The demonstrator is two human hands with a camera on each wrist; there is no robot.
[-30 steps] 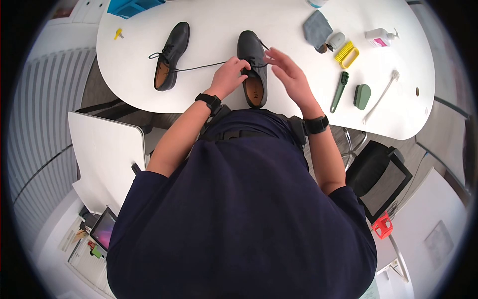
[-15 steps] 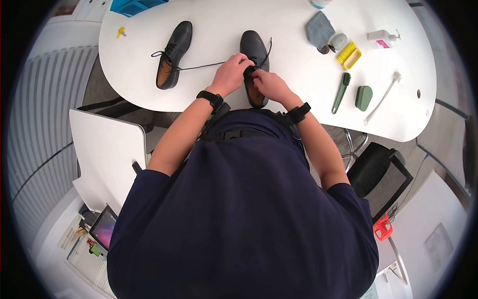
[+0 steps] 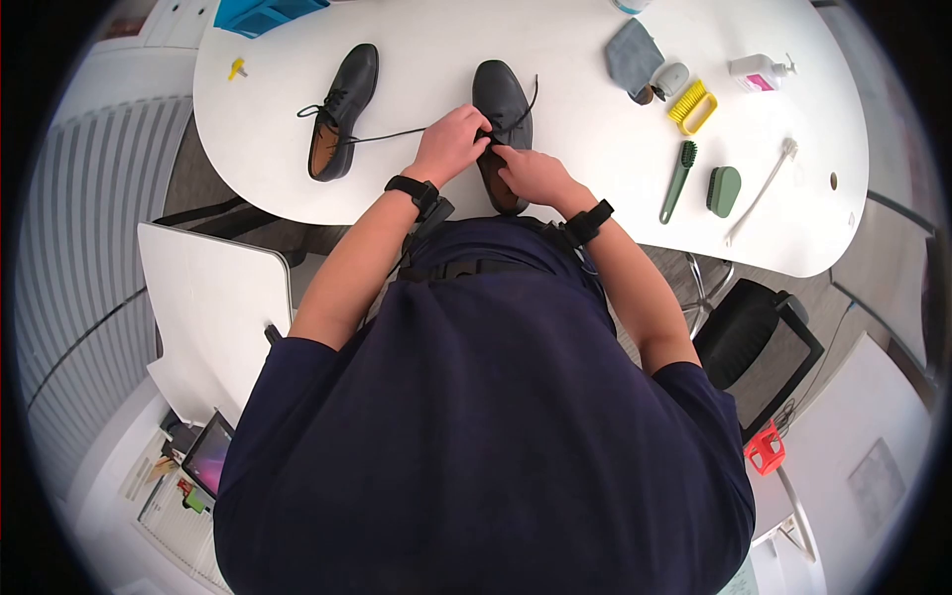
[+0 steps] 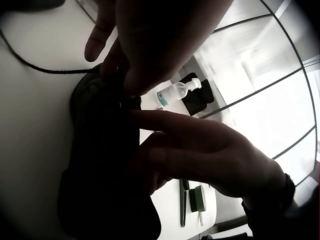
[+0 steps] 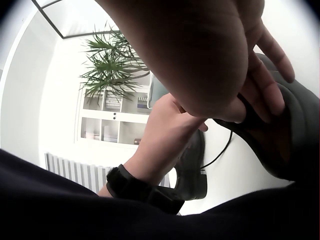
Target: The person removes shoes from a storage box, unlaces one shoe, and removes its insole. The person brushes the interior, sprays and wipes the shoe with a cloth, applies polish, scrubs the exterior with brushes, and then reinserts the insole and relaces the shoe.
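A black lace-up shoe (image 3: 502,91) points away from me on the table, in front of my body. My left hand (image 3: 451,147) is at its lacing, thumb and fingers bent together over the lace. One end of the shoelace (image 3: 389,135) runs left from that hand; the other curves over the shoe's right side. My right hand (image 3: 540,178) reaches in from the right, index finger and thumb at the throat of the shoe. In the right wrist view its other fingers (image 5: 267,92) dip into the shoe opening. I cannot tell what its fingertips pinch.
A second black shoe (image 3: 347,97), its lace tied, stands to the left. On the right lie a yellow brush (image 3: 692,107), a green-handled brush (image 3: 679,180), a green block brush (image 3: 723,191), a white long-handled brush (image 3: 762,193), a grey cloth (image 3: 633,58) and a pump bottle (image 3: 758,73).
My right hand has come down from beside the shoe to its throat, leaving the right lace end lying over the shoe's side. My left hand has shifted slightly left.
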